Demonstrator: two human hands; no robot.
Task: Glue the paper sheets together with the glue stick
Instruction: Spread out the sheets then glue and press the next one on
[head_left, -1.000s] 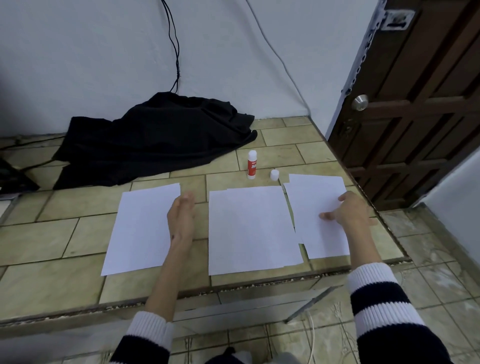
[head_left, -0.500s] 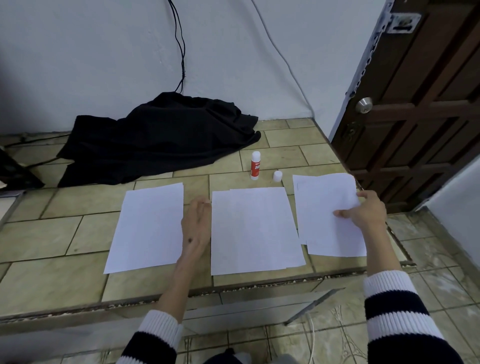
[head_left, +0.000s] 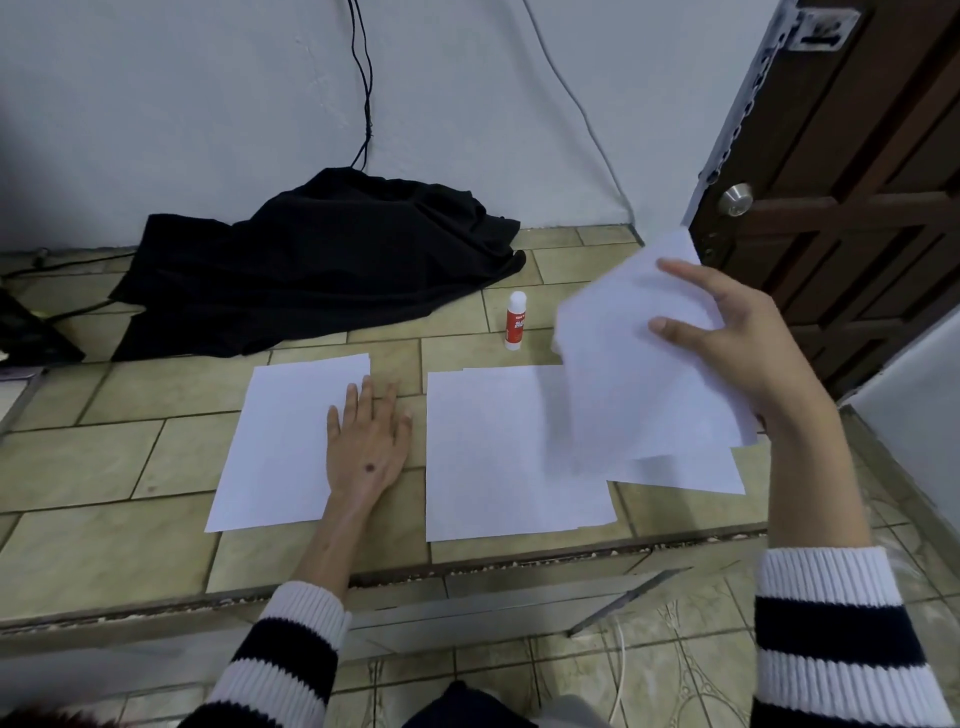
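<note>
A white sheet (head_left: 628, 374) is lifted and tilted above the right of the tiled ledge, held by my right hand (head_left: 737, 338). It is motion-blurred. Under it another sheet (head_left: 691, 475) still lies flat at the right. A middle stack of sheets (head_left: 493, 452) lies flat. The left sheet (head_left: 285, 441) lies flat with my left hand (head_left: 369, 441) resting palm down on its right edge, fingers spread. The uncapped red-and-white glue stick (head_left: 516, 319) stands upright behind the middle sheets. Its cap is hidden behind the lifted sheet.
A crumpled black cloth (head_left: 322, 265) lies at the back of the tiled ledge (head_left: 104, 467), against the wall. Cables hang down the wall above it. A brown wooden door (head_left: 852, 182) stands at the right. The ledge's front edge drops to a lower tiled floor.
My right hand has raised one sheet off the right pile and swung it up and leftwards. My left hand has slid left onto the left sheet's edge.
</note>
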